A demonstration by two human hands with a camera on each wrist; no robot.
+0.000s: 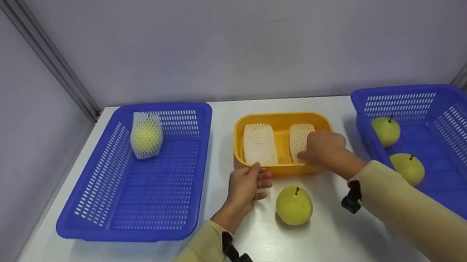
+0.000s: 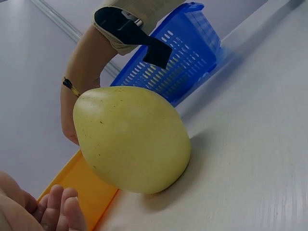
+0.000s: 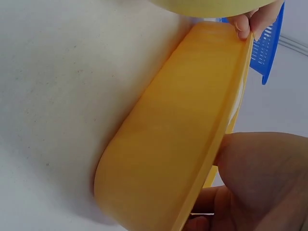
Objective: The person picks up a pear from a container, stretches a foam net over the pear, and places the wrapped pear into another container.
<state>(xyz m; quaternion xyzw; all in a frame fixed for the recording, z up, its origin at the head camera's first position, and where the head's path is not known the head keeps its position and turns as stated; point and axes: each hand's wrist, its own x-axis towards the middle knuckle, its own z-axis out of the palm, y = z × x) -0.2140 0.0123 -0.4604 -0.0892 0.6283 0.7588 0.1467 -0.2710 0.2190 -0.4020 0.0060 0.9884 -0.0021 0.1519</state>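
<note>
Reaching into the yellow tray (image 1: 282, 142), your right hand (image 1: 327, 148) curls at one foam net (image 1: 301, 135); whether it pinches it is hidden. Your left hand (image 1: 245, 186) pinches the tray's near rim. One netted pear (image 1: 147, 137), seemingly done, sits in the blue basket (image 1: 159, 193) left of your hands. Three bare pears seem left: the near pear (image 1: 294, 206) on the worktop (image 1: 285, 258) just before your hands, two in the other basket (image 1: 448, 171) beyond your right.
</note>
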